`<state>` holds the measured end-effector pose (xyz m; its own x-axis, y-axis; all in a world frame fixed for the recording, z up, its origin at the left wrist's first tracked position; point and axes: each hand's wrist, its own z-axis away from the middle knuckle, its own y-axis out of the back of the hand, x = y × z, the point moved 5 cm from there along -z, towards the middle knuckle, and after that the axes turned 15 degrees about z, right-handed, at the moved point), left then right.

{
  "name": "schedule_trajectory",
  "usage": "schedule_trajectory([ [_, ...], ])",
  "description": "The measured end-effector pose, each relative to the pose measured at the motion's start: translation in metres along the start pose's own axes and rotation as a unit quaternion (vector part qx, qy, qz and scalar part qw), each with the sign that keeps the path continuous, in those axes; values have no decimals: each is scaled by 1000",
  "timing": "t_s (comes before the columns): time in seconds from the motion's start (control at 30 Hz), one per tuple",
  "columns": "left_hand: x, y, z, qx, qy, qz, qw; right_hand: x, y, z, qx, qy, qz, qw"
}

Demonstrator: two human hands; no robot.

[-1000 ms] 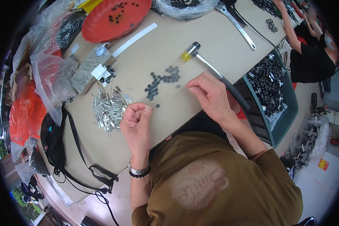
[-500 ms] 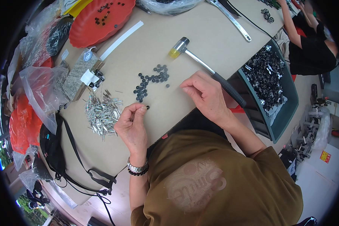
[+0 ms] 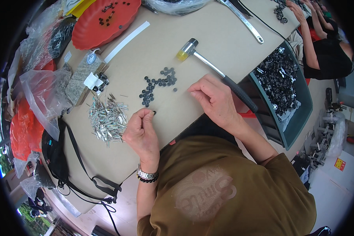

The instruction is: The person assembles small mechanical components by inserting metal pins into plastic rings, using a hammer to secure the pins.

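Observation:
My left hand point(image 3: 142, 128) is closed in a pinch, with a small black round piece point(image 3: 154, 112) at its fingertips, just over the table. Beyond it lies a cluster of similar black round pieces point(image 3: 160, 82), with one loose piece point(image 3: 175, 90) off to the right. A heap of thin silvery metal pins point(image 3: 107, 120) lies left of that hand. My right hand point(image 3: 213, 99) is closed near the table's front edge, thumb against fingers; whatever it may hold is hidden. Beside it rests a mallet point(image 3: 206, 61) with a yellow-and-black head and dark grip.
A dark green bin point(image 3: 301, 118) full of black parts stands at the right. Farther back are a red scalloped tray point(image 3: 86, 37) with small black pieces and a wrench point(image 3: 246, 23). A stone block point(image 3: 80, 78) and black bag point(image 3: 53, 151) lie left. A co-worker's arm point(image 3: 308, 43) shows top right.
My left hand has shifted slightly right and its wrist has turned a little, the black piece still at its fingertips. My right hand stays put. The co-worker's arms have moved.

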<state>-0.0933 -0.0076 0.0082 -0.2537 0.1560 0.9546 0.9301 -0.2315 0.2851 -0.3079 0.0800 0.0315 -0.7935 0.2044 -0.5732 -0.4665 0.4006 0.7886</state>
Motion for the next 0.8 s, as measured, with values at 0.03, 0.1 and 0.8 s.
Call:
schedule_trajectory([
  [0.03,6,-3,1,1,-75,-51,996,-1,0,-1,3,2,3,1000],
  [0.1,13,-7,1,3,-149,-99,984,-3,-6,-3,20,26,0,999],
  [0.8,17,-11,2,2,-181,-97,979,-62,-40,-22,1,212,-81,974],
])
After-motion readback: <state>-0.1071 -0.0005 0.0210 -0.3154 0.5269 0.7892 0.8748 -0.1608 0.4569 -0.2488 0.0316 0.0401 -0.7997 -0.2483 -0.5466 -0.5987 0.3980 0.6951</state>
